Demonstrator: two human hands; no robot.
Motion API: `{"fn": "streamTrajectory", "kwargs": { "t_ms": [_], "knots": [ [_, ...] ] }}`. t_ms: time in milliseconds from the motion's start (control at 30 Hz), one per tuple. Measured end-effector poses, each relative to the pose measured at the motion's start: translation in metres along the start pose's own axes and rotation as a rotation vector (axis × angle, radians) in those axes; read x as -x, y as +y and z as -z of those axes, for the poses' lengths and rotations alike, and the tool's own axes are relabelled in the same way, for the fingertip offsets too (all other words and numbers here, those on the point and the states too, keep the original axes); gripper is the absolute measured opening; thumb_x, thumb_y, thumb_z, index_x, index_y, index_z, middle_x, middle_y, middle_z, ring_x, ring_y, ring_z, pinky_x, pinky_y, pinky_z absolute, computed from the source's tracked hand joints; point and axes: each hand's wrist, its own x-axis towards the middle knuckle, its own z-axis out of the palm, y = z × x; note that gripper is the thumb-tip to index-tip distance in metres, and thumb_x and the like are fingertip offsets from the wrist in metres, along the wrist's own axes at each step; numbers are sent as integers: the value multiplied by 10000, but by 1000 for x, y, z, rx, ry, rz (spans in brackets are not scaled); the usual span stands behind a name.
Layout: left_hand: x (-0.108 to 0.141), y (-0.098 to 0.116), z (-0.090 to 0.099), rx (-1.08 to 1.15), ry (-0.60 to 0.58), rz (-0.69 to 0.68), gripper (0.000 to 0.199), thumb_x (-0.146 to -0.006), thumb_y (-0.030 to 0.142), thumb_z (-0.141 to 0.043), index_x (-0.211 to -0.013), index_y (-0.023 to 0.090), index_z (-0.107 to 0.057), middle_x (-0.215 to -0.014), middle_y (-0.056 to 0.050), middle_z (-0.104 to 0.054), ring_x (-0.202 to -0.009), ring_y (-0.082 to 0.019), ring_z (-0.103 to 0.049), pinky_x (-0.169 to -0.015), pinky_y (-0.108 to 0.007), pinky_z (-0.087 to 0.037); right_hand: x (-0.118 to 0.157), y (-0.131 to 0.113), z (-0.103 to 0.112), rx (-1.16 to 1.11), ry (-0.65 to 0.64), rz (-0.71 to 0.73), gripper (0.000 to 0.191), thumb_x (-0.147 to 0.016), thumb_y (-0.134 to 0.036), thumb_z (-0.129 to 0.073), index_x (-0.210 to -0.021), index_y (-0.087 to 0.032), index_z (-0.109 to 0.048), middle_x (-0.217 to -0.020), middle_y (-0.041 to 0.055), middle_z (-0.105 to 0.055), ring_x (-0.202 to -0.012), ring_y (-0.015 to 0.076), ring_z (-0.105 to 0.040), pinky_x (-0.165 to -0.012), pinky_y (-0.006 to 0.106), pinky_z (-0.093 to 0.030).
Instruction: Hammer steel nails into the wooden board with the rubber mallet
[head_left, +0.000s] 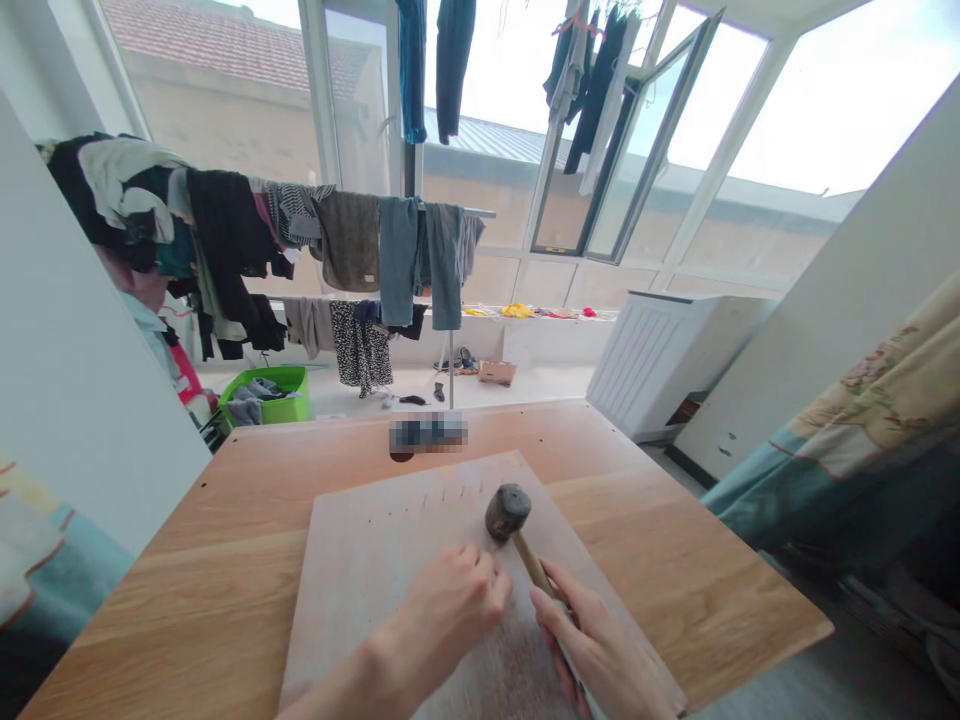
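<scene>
Presently | hands [601, 642]: mallet [511, 518] in right | cloth tag [369, 279]: unreadably small

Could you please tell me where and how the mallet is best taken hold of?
Best by its slim handle, probably from the near right side, where the right hand grips it. It slants nearer and rightward from the bulky dark head, so it should suit a wrapped grip; the left hand is close on the left.

The far windows [356, 110] are bright, one pane [649, 150] swung open at right. White walls [90, 360] stand left and right of the wooden desk [202, 580], patterned curtains [847, 430] hanging nearer.
</scene>
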Motion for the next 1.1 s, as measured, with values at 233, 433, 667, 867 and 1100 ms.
{"fn": "streamTrajectory", "kwargs": {
  "t_ms": [233, 433, 667, 867, 1100],
  "knots": [
    [17, -30, 3, 294, 7, 127, 231, -844, -1, -495, -896, 177, -634, -914, -57, -680, -811, -206, -672, -717, -291, -501, 0, 1, 0, -3, 0, 16, 664, -906, -562, -474, -1407, -127, -486, -551, -61, -484, -339, 106, -445, -296, 183, -358],
    [42, -85, -24, 823, 411, 457, 159, -837, 145, -530, -910, 197, -662, -906, -17, -702, -822, -158, -667, -798, -264, -519, 2, -6, 0, 3, -23, 14, 706, -895, -584, -450, -1409, -100, -479, -536, -68, -459, -328, 99, -406, -298, 187, -357],
    [57, -106, -48, 952, 502, 691, 182, -828, 341, -567, -843, 190, -665, -815, -11, -717, -709, -162, -671, -702, -261, -532, 2, -8, 0, 64, -2, -6, 743, -890, -595, -431, -1427, -83, -461, -539, -60, -476, -334, 106, -432, -303, 193, -364],
    [57, -104, -49, 941, 526, 722, 187, -832, 360, -591, -826, 194, -675, -817, -8, -720, -701, -162, -671, -691, -253, -529, 1, -7, 1, 66, 4, -6, 731, -898, -599, -434, -1405, -73, -473, -523, -61, -474, -334, 107, -433, -310, 195, -376],
    [55, -105, -53, 903, 537, 666, 119, -834, 277, -577, -828, 203, -670, -827, -9, -743, -792, -177, -703, -788, -268, -549, -2, 2, -3, -30, 12, 23, 671, -895, -594, -516, -1374, -125, -495, -565, -69, -480, -320, 88, -431, -279, 177, -358]
  ]
}}
